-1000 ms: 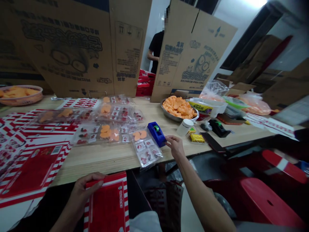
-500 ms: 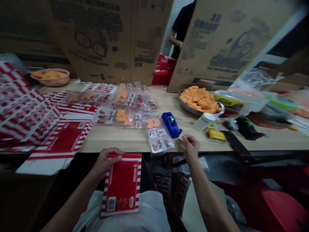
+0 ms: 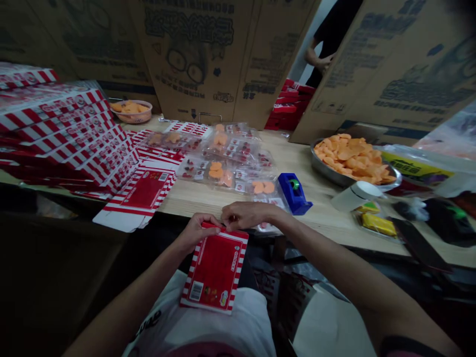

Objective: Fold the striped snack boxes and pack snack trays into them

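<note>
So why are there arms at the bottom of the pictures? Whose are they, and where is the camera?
Those arms belong to the person wearing the camera on their head, so every picture shows what they see looking down. Their left hand holds the top edge of a flat red-and-white striped carton, and their right hand is right beside it at that edge. On the wooden table lie clear plastic packs of orange snacks, a blue tape dispenser, a steel bowl of orange snacks and a stack of striped cartons. Farther back, behind big cardboard sheets, stands another person in black.
</note>
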### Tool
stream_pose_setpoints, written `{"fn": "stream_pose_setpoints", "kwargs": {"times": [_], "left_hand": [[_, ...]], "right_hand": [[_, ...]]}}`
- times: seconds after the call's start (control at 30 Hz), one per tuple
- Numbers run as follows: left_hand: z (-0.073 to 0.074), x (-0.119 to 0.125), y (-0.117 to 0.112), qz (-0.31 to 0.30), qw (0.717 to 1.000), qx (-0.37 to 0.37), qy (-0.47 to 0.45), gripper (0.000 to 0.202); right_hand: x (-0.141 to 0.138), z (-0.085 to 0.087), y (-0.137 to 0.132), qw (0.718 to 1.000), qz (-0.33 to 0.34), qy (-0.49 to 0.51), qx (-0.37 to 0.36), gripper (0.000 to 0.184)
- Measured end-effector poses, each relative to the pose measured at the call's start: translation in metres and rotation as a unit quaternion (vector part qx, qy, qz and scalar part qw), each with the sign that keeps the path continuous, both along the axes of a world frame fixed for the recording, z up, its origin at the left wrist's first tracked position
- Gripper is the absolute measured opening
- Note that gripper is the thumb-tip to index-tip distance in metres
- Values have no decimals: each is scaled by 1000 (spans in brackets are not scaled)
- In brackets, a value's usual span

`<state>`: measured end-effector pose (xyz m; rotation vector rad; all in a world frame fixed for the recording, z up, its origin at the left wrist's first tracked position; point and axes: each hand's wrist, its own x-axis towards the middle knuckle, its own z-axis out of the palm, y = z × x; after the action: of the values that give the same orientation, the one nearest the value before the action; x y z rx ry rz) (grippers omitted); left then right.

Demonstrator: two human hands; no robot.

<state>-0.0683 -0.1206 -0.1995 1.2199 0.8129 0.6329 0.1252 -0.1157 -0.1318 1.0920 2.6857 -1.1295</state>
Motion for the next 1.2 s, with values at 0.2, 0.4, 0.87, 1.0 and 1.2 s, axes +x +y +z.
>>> {"fn": "stream_pose_setpoints", "kwargs": {"times": [0.2,0.4,0.87,1.0,1.2], "left_hand": [[5,1,-4,-3,1000,14,19,20],[13,-4,-12,-34,998,44,-2,18],[5,-43,-20,36,999,-16,-28,40],[10,-55,-12,67,993,-33,-87,48],[14,-65,-5,-164,956,-46,-238,99]], "right_hand": [[-10,-5,0,990,-79,-85,83,28],[-1,-36,9,950,-100,111,-274,36],[-2,-38,-8,849,-198,313,-376,53],[-6,-22,-19,903,-232,265,-247,35],[9,2,-9,887,-240,342,-196,29]]}}
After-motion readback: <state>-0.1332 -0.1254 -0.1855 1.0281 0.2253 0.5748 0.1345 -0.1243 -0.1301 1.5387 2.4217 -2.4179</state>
